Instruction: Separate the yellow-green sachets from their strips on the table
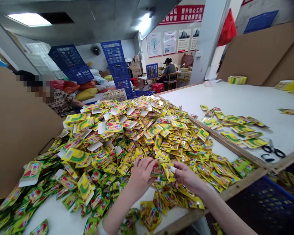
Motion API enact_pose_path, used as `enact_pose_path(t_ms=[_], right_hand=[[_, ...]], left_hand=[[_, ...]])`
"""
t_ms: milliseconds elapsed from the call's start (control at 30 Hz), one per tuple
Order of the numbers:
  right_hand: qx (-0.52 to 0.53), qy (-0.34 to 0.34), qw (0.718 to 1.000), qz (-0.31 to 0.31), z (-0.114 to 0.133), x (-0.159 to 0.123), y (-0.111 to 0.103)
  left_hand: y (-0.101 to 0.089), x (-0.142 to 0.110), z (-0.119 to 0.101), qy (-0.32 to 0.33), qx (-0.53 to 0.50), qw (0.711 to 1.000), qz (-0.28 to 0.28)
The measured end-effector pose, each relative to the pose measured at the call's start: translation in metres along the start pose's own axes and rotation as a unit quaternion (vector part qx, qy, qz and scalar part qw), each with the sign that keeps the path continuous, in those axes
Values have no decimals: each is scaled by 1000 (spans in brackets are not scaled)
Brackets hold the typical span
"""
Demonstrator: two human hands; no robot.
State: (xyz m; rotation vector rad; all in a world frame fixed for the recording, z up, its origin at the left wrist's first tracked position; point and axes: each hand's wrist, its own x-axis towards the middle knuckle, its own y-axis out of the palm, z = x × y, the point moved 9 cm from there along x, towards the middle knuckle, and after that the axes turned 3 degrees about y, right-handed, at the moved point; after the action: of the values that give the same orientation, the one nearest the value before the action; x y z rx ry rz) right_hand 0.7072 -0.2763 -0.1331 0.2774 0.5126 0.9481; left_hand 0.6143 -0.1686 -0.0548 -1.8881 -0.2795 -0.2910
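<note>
A large heap of yellow-and-green foil sachets point(127, 137) covers a white table point(237, 101), some with white card tabs. My left hand point(140, 174) pinches a red-and-green sachet point(156, 169) at the near edge of the heap. My right hand point(187, 177) grips a yellow-and-green sachet point(168, 173), its fingertips close to my left hand's. The two sachets nearly touch. Part of each is hidden by my fingers. Loose sachets lie under both forearms.
A wooden rail point(225, 143) crosses the table, with a smaller sachet spread point(231, 125) and black-handled scissors point(273, 150) beyond it. A blue crate point(267, 205) sits low at right. A co-worker point(61, 101) stands behind a cardboard sheet point(19, 130) at left; another person point(169, 70) sits far back.
</note>
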Motion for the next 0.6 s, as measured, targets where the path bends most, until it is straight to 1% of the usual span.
enact_pose_path(t_ms=[33, 67, 100, 133, 167, 200, 233, 267, 300, 333, 367, 400, 433, 467, 500, 533, 567, 600], right_hand=[[6, 0, 1000, 10, -3, 2, 12], [13, 1, 1000, 19, -7, 4, 23], [23, 5, 999, 30, -12, 4, 35], [33, 11, 998, 43, -18, 4, 46], [37, 21, 997, 61, -25, 3, 57], [31, 31, 996, 83, -31, 1, 67], [12, 32, 994, 99, -34, 0, 73], [-30, 18, 994, 104, -33, -2, 75], [-103, -13, 990, 91, -28, -3, 72], [-219, -62, 972, 67, -19, -4, 67], [-356, -116, 927, 37, -7, -6, 64], [-487, -164, 858, 12, 3, -8, 64], [-594, -197, 780, 1, 7, -10, 67], [-669, -213, 712, 9, 5, -10, 73], [-710, -222, 668, 27, -1, -9, 79], [-727, -226, 646, 52, -11, -7, 87], [-732, -229, 637, 75, -23, -5, 95], [-741, -235, 622, 96, -36, -2, 104]], left_hand=[[-13, -11, 4, -25, -28, 998, -51], [-23, -23, 12, -63, -71, 989, -110], [-26, -36, 21, -109, -133, 972, -158], [-23, -48, 31, -165, -210, 944, -194], [-14, -59, 41, -220, -290, 906, -216], [-1, -69, 48, -265, -360, 866, -225], [10, -77, 53, -304, -409, 828, -234], [17, -85, 59, -339, -433, 799, -244], [20, -93, 65, -367, -437, 779, -260], [19, -100, 72, -385, -429, 769, -277], [16, -106, 78, -395, -421, 765, -285], [13, -111, 85, -407, -417, 759, -291], [10, -116, 92, -418, -414, 753, -295], [8, -119, 98, -428, -414, 747, -295], [7, -121, 102, -434, -416, 742, -295], [8, -122, 104, -438, -420, 738, -294], [8, -123, 103, -439, -425, 734, -296], [7, -124, 102, -437, -429, 731, -300]])
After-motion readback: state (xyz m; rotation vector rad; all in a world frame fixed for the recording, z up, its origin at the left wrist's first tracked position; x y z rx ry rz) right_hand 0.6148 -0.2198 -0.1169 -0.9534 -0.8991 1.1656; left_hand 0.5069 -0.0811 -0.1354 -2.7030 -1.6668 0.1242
